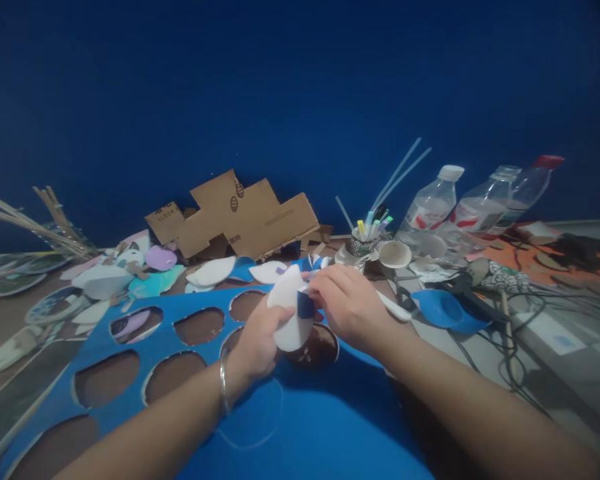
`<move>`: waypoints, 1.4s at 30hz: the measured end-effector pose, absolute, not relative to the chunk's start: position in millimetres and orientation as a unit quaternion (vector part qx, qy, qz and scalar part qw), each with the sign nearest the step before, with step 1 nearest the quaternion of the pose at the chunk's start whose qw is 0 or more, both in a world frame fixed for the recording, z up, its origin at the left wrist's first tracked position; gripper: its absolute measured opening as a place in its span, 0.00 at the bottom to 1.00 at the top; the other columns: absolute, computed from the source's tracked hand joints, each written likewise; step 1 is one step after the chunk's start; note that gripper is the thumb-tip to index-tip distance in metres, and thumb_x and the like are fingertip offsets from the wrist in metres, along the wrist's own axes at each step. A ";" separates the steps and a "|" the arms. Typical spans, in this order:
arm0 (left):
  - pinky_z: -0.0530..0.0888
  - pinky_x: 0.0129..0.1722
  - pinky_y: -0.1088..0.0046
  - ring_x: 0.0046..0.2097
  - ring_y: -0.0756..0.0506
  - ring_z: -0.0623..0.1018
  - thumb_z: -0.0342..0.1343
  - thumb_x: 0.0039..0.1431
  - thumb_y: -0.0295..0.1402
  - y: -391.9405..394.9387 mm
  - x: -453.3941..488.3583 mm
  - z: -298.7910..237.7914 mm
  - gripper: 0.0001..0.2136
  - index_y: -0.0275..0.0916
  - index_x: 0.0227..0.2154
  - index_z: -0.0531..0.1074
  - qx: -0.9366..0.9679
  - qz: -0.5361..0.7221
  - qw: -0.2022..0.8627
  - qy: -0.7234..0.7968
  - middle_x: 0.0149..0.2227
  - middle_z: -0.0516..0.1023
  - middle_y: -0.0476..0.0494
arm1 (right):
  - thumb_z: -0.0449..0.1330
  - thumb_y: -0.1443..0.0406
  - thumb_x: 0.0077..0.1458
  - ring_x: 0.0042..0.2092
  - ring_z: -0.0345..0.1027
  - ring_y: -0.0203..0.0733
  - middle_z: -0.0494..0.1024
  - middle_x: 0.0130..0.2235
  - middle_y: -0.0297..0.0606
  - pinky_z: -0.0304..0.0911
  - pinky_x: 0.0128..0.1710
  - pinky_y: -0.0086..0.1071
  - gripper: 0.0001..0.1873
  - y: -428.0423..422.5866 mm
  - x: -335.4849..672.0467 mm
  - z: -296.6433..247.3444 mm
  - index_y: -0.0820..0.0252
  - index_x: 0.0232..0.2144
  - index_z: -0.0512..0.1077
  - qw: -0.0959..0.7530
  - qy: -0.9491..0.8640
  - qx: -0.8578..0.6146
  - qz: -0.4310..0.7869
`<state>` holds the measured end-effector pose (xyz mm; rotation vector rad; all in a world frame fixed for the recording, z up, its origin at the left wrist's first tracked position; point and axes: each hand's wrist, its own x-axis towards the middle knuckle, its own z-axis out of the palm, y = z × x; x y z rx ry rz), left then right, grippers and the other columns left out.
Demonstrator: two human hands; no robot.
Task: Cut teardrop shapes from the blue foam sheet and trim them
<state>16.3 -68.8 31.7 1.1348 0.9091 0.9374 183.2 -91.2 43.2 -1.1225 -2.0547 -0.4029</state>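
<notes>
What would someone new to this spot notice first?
Probably the big blue sheet in the foreground, with its rounded holes, and above it a white piece in the left hand, with the right hand's fingers at its upper right edge. Behind them, a jagged brown cardboard piece stands out before the dark blue wall, with clear plastic bottles off to the right.

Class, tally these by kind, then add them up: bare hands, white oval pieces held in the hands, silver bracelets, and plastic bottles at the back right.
Bare hands: 2
Held white oval piece: 1
Silver bracelet: 1
Plastic bottles: 3
Total: 7
</notes>
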 end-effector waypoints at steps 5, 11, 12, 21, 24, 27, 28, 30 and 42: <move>0.72 0.29 0.69 0.28 0.45 0.75 0.56 0.48 0.32 -66.3 16.5 36.6 0.14 0.33 0.39 0.71 0.461 0.415 0.684 0.383 0.28 0.77 0.45 | 0.49 0.70 0.59 0.35 0.63 0.42 0.74 0.34 0.42 0.55 0.33 0.35 0.10 -92.5 181.7 44.3 0.61 0.29 0.68 0.361 -0.798 -0.448 -0.179; 0.74 0.34 0.68 0.34 0.44 0.77 0.53 0.52 0.28 -60.5 15.4 40.4 0.25 0.37 0.55 0.62 0.434 0.435 0.739 0.276 0.36 0.78 0.43 | 0.48 0.71 0.59 0.33 0.61 0.41 0.72 0.30 0.42 0.55 0.32 0.34 0.11 -96.5 177.1 46.5 0.62 0.28 0.68 0.345 -0.805 -0.446 -0.182; 0.74 0.34 0.68 0.35 0.44 0.77 0.52 0.53 0.28 -59.5 15.1 41.1 0.25 0.38 0.56 0.61 0.436 0.435 0.742 0.265 0.38 0.78 0.42 | 0.48 0.71 0.59 0.33 0.61 0.41 0.72 0.30 0.43 0.55 0.32 0.34 0.12 -97.0 176.3 46.5 0.63 0.28 0.69 0.343 -0.807 -0.445 -0.181; 0.74 0.30 0.68 0.30 0.44 0.77 0.50 0.51 0.29 -54.3 13.1 56.7 0.23 0.33 0.53 0.64 0.420 0.422 0.754 0.278 0.35 0.78 0.38 | 0.50 0.69 0.59 0.36 0.63 0.43 0.74 0.34 0.43 0.59 0.34 0.35 0.08 -98.0 174.9 43.4 0.63 0.32 0.69 0.353 -0.811 -0.435 -0.167; 0.73 0.31 0.69 0.32 0.44 0.77 0.52 0.50 0.30 -54.2 12.0 54.4 0.21 0.33 0.49 0.66 0.416 0.400 0.766 0.283 0.36 0.78 0.39 | 0.52 0.69 0.57 0.39 0.65 0.44 0.75 0.38 0.45 0.62 0.38 0.37 0.06 -98.7 175.5 43.0 0.63 0.35 0.68 0.392 -0.797 -0.430 -0.162; 0.72 0.30 0.69 0.31 0.45 0.76 0.56 0.47 0.32 -56.3 11.4 47.7 0.19 0.33 0.45 0.67 0.418 0.401 0.744 0.332 0.33 0.77 0.42 | 0.55 0.68 0.55 0.43 0.66 0.46 0.74 0.42 0.47 0.65 0.40 0.39 0.11 -97.8 175.4 41.5 0.63 0.42 0.66 0.435 -0.787 -0.415 -0.138; 0.72 0.29 0.70 0.29 0.45 0.75 0.57 0.47 0.33 -57.1 11.4 45.6 0.19 0.33 0.43 0.67 0.417 0.400 0.737 0.351 0.31 0.76 0.44 | 0.56 0.68 0.54 0.44 0.67 0.46 0.74 0.44 0.47 0.65 0.41 0.40 0.13 -97.2 175.2 40.6 0.62 0.44 0.64 0.441 -0.787 -0.411 -0.129; 0.71 0.28 0.70 0.28 0.47 0.74 0.58 0.46 0.33 -58.3 11.5 42.4 0.18 0.32 0.41 0.66 0.413 0.400 0.727 0.376 0.28 0.75 0.45 | 0.55 0.69 0.54 0.45 0.67 0.46 0.74 0.46 0.47 0.66 0.42 0.41 0.16 -96.0 174.6 38.4 0.61 0.46 0.62 0.446 -0.790 -0.404 -0.120; 0.69 0.28 0.75 0.30 0.48 0.72 0.60 0.46 0.33 -57.8 7.6 30.8 0.09 0.35 0.31 0.71 0.443 0.413 0.702 0.374 0.28 0.75 0.47 | 0.54 0.72 0.54 0.49 0.65 0.48 0.75 0.47 0.46 0.65 0.49 0.45 0.18 -97.0 169.3 37.1 0.63 0.48 0.68 0.418 -0.790 -0.423 -0.151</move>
